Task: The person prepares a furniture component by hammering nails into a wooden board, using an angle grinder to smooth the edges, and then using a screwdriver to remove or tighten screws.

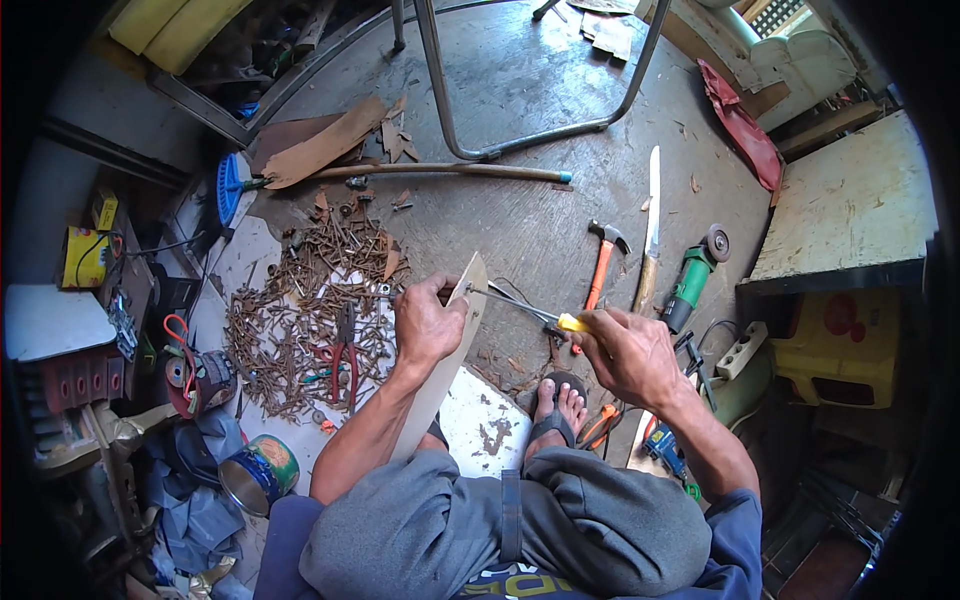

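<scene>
A long pale flat board (437, 390) stands on edge, slanting up from between my knees. My left hand (428, 318) is closed on its upper part, with the thumb and fingers on its left side. In my right hand (632, 355) is a screwdriver (572, 322) with a yellow handle. Its thin metal shaft points left, and the tip meets the board's face near the top, at what looks like a screw head (469, 288). Another small fitting sits just below it. What my left fingers press against behind the board is hidden.
Left lies a heap of rusty screws (300, 300) with red-handled pliers (345, 365). Right of my hands are an orange-handled hammer (602, 262), a long knife (653, 215) and a green angle grinder (693, 280). A broom handle (450, 171) and a metal-tube frame (590, 127) lie ahead.
</scene>
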{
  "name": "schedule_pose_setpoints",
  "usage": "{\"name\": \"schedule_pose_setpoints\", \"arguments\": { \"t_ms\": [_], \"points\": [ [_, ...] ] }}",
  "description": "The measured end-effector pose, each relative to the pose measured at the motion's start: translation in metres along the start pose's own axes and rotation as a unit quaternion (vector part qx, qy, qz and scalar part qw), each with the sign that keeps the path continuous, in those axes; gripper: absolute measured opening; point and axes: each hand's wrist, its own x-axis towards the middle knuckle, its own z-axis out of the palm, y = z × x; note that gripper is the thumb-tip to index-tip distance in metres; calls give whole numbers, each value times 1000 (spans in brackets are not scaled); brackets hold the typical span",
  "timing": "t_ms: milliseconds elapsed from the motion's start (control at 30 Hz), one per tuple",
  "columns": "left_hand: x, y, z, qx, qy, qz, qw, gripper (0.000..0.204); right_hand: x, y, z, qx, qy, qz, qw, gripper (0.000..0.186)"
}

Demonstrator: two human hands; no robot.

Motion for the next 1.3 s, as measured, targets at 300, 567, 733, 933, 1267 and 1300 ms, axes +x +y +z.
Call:
{"name": "schedule_pose_setpoints", "arguments": {
  "t_ms": [300,567,733,933,1267,1300],
  "points": [
    [0,-1,4,18,1,5,1000,27,1,-7,-3,80,-49,78,993,30],
    [1,-3,-1,22,5,3,1000,27,-7,-17,12,-59,88,-24,994,32],
    [-1,6,-4,18,8,10,1000,26,0,-8,7,240,-50,146,958,37],
    [0,-1,0,25,29,30,999,24,-19,-17,36,-70,172,-81,979,33],
    [1,-3,9,24,11,30,999,23,-24,-8,26,152,15,56,987,37],
    [1,-2,8,29,13,25,999,23,-25,-8,32,54,64,4,996,35]
  ]
}}
